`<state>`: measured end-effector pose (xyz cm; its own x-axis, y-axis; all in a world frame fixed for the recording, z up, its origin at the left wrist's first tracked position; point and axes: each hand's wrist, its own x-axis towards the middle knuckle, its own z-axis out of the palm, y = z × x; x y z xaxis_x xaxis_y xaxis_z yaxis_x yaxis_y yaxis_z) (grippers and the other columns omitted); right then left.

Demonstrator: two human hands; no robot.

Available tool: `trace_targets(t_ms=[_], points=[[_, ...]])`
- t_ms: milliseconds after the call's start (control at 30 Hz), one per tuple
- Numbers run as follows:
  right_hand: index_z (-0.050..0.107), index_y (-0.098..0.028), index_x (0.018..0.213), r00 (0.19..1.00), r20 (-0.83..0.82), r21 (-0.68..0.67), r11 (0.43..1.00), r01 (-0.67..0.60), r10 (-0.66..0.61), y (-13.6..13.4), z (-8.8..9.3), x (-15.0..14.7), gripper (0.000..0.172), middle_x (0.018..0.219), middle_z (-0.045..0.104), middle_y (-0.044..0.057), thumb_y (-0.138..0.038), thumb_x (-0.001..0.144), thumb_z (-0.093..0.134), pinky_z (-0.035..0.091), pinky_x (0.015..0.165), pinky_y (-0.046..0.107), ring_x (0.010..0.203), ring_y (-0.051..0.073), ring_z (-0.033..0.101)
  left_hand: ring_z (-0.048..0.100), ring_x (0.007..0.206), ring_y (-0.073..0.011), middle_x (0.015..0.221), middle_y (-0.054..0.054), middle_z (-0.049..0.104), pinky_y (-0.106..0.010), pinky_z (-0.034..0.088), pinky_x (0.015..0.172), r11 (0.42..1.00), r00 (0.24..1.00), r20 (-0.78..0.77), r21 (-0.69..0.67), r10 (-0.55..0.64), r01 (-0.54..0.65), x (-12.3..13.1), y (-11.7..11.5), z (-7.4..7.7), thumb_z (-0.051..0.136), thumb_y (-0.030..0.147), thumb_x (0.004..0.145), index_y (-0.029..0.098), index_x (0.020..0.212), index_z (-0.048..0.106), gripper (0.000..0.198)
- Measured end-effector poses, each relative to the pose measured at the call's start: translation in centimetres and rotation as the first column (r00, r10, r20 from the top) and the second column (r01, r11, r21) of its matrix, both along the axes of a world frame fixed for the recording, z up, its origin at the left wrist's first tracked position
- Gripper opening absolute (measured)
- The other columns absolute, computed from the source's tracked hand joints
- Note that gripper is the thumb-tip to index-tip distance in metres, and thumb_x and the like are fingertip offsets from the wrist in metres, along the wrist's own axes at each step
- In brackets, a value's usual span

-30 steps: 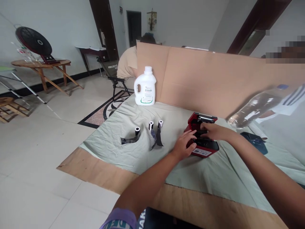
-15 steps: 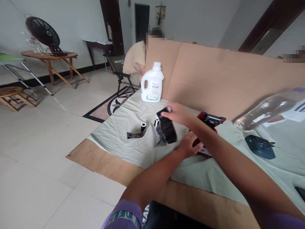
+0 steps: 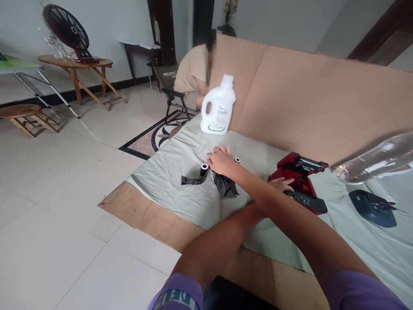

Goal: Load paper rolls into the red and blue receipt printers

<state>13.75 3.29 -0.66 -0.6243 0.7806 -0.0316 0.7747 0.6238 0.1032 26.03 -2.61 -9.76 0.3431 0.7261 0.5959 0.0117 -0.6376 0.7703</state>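
My left hand (image 3: 281, 184), reaching under my crossed right arm, grips the left side of a small red printer (image 3: 308, 186). Its lid is raised and a black panel with buttons faces me. My right hand (image 3: 222, 161) is over the black rolls, fingers apart; what lies under the palm is hidden. Just left of it stands a black roll with a white core (image 3: 204, 168), its loose strip trailing left. Another white-cored roll (image 3: 237, 160) shows behind my wrist. Crumpled black film (image 3: 225, 184) lies on the cloth below the hand.
A white detergent jug (image 3: 219, 107) stands before an upright cardboard sheet (image 3: 300, 99). To the right are a large clear plastic bottle (image 3: 371, 159) and a dark flat object (image 3: 372, 207). Pale green cloth (image 3: 167, 196) covers the surface. A seated person (image 3: 192, 71) is beyond.
My right hand has lowered its black roll and now lies over the rolls. The printer has turned under my left hand and now shows its button panel. The view has shifted slightly.
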Motion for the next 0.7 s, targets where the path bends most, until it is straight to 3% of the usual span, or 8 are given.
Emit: trace_targets(t_ms=[133, 233, 300, 367, 467, 533, 600, 700], points=[[0.074, -0.018, 0.102, 0.992, 0.016, -0.076, 0.990, -0.123, 0.125, -0.8, 0.7, -0.8, 0.043, 0.119, 0.057, 0.017, -0.052, 0.094, 0.048, 0.029, 0.100, 0.055, 0.120, 0.038, 0.039, 0.036, 0.147, -0.0219, 0.150, -0.006, 0.051, -0.041, 0.031, 0.122, 1.000, 0.999, -0.053, -0.030, -0.007, 0.005, -0.7, -0.5, 1.2, 0.053, 0.025, 0.094, 0.020, 0.115, 0.064, 0.024], [0.072, -0.014, 0.100, 0.975, 0.059, -0.056, 0.976, -0.209, 0.213, -1.5, 0.5, -1.3, 0.030, 0.120, 0.056, 0.019, -0.040, 0.085, 0.066, 0.019, 0.108, 0.063, 0.124, 0.040, 0.037, 0.037, 0.147, -0.0201, 0.150, -0.007, 0.051, -0.038, 0.031, 0.121, 1.000, 0.998, -0.068, -0.017, 0.017, -0.018, -1.2, -0.9, 1.6, 0.053, 0.027, 0.094, 0.019, 0.116, 0.063, 0.025], [0.068, -0.015, 0.100, 0.971, -0.051, -0.031, 0.971, -0.236, 0.234, -2.1, 0.3, -1.1, 0.027, 0.121, 0.057, 0.017, -0.033, 0.081, 0.068, 0.012, 0.111, 0.066, 0.126, 0.039, 0.039, 0.038, 0.146, -0.0199, 0.150, -0.007, 0.052, -0.038, 0.031, 0.121, 0.999, 0.997, -0.062, 0.007, 0.039, -0.039, -1.3, -1.0, 1.6, 0.054, 0.027, 0.094, 0.019, 0.116, 0.062, 0.025], [0.063, -0.018, 0.096, 0.939, -0.280, -0.062, 0.972, -0.227, 0.202, -2.8, 0.4, -0.1, 0.024, 0.115, 0.060, 0.013, -0.029, 0.077, 0.068, 0.015, 0.114, 0.063, 0.119, 0.034, 0.049, 0.039, 0.145, -0.0203, 0.148, -0.008, 0.053, -0.038, 0.031, 0.121, 0.998, 0.997, -0.053, 0.033, 0.054, -0.052, -1.3, -1.0, 1.5, 0.055, 0.026, 0.092, 0.019, 0.115, 0.062, 0.025], [0.053, -0.023, 0.097, 0.735, -0.678, -0.273, 0.933, -0.232, -0.016, -4.4, 1.2, 2.9, 0.026, 0.107, 0.064, 0.005, -0.029, 0.075, 0.064, 0.039, 0.104, 0.050, 0.102, 0.025, 0.061, 0.041, 0.143, -0.0219, 0.145, -0.012, 0.056, -0.038, 0.032, 0.120, 0.998, 0.997, -0.050, 0.041, 0.052, -0.050, -1.2, -0.9, 1.5, 0.057, 0.025, 0.090, 0.017, 0.114, 0.063, 0.025], [0.047, -0.027, 0.103, 0.541, -0.803, -0.455, 0.843, -0.288, -0.249, -5.9, 2.0, 5.6, 0.029, 0.108, 0.064, 0.002, -0.032, 0.079, 0.060, 0.049, 0.092, 0.041, 0.095, 0.022, 0.065, 0.041, 0.143, -0.0231, 0.143, -0.013, 0.057, -0.040, 0.032, 0.121, 0.999, 0.998, -0.044, 0.025, 0.043, -0.042, -1.1, -0.9, 1.7, 0.059, 0.023, 0.089, 0.015, 0.112, 0.064, 0.024], [0.044, -0.031, 0.111, 0.394, -0.798, -0.587, 0.738, -0.335, -0.456, -7.5, 3.0, 8.5, 0.034, 0.107, 0.065, 0.001, -0.036, 0.080, 0.059, 0.052, 0.086, 0.039, 0.094, 0.022, 0.067, 0.043, 0.142, -0.0240, 0.142, -0.013, 0.058, -0.040, 0.031, 0.121, 1.000, 0.999, -0.028, -0.022, 0.020, -0.021, -1.0, -1.1, 2.0, 0.057, 0.019, 0.090, 0.014, 0.109, 0.065, 0.021], [0.043, -0.036, 0.125, 0.278, -0.704, -0.696, 0.560, -0.448, -0.653, -9.6, 5.0, 12.8, 0.048, 0.105, 0.066, 0.003, -0.040, 0.080, 0.058, 0.053, 0.085, 0.043, 0.095, 0.025, 0.068, 0.049, 0.136, -0.0227, 0.138, -0.007, 0.062, -0.036, 0.035, 0.118, 0.972, 0.997, -0.015, -0.225, 0.071, -0.073, -1.0, -1.8, 2.6, 0.053, 0.016, 0.092, 0.017, 0.109, 0.068, 0.022]])
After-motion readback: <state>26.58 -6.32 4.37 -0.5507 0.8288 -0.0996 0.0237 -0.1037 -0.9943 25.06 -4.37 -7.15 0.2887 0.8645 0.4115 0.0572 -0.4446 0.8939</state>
